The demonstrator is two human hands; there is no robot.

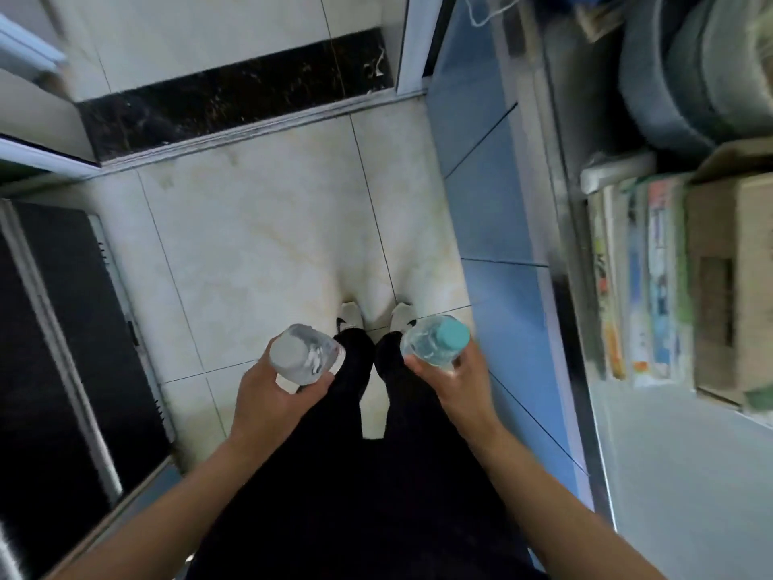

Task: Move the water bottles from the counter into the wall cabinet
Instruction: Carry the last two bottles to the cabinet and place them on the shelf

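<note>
While the person looks down at the floor, the left hand (272,395) grips a grey-capped bottle (302,354) and the right hand (454,385) a teal-capped bottle (437,340), both upright; the cabinet lies out of view.

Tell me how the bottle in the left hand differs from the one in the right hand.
The left hand holds a bottle with a white cap; the right hand holds a bottle with a teal cap. The white-capped one looks wider. Both are clear plastic, held upright above the tiled floor.
</note>
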